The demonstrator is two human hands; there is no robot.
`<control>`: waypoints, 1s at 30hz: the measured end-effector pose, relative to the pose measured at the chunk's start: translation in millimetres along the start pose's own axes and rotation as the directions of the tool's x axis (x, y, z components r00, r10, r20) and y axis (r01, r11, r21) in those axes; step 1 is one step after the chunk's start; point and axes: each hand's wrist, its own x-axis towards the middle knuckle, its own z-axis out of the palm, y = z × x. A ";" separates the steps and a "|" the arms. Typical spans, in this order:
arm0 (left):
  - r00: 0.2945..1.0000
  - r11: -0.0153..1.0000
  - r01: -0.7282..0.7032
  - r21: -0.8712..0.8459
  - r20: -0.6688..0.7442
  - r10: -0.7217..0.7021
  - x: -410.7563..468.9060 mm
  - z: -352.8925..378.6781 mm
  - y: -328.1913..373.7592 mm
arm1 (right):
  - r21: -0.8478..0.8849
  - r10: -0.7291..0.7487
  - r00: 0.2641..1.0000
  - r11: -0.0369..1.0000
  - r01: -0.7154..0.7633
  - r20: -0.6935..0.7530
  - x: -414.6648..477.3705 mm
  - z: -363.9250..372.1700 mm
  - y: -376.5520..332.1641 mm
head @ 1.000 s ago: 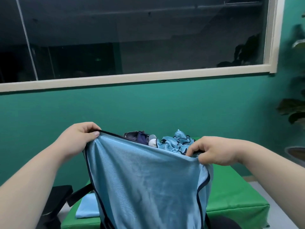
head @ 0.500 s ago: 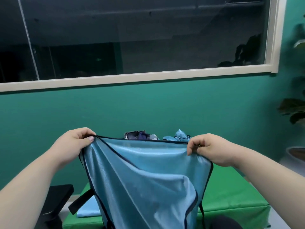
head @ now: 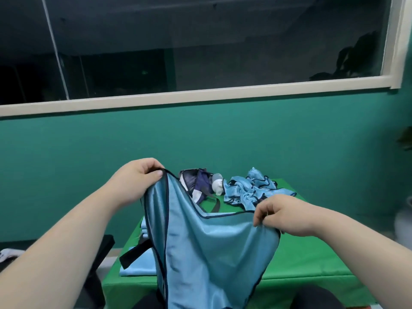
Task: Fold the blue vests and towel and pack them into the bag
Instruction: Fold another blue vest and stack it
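A light blue vest point(head: 209, 250) with dark trim hangs in the air over the green table point(head: 301, 257). My left hand point(head: 136, 181) pinches its upper left corner, held higher. My right hand point(head: 281, 212) grips its upper right edge, lower down. A crumpled heap of more blue vests point(head: 254, 190) lies at the back right of the table. The navy and white bag point(head: 196, 184) sits open at the back middle, its strap trailing forward. A pale blue folded cloth point(head: 136, 266), maybe the towel, lies at the table's left front, partly hidden by the held vest.
A white and grey bottle-like object point(head: 217, 186) lies between the bag and the vest heap. A black seat or stool point(head: 102, 248) stands left of the table. A teal wall and a wide dark window lie behind. A plant pot is at the far right.
My right hand has dropped lower and my left hand has moved inward, so the vest's top edge now slants and sags. The bag and vest heap behind have come into view.
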 end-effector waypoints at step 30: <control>0.978 0.988 0.151 0.032 -0.150 -0.145 -13.3 41.5 32.2 | 0.063 -0.089 0.941 0.991 0.115 -0.326 18.3 150.4 -100.2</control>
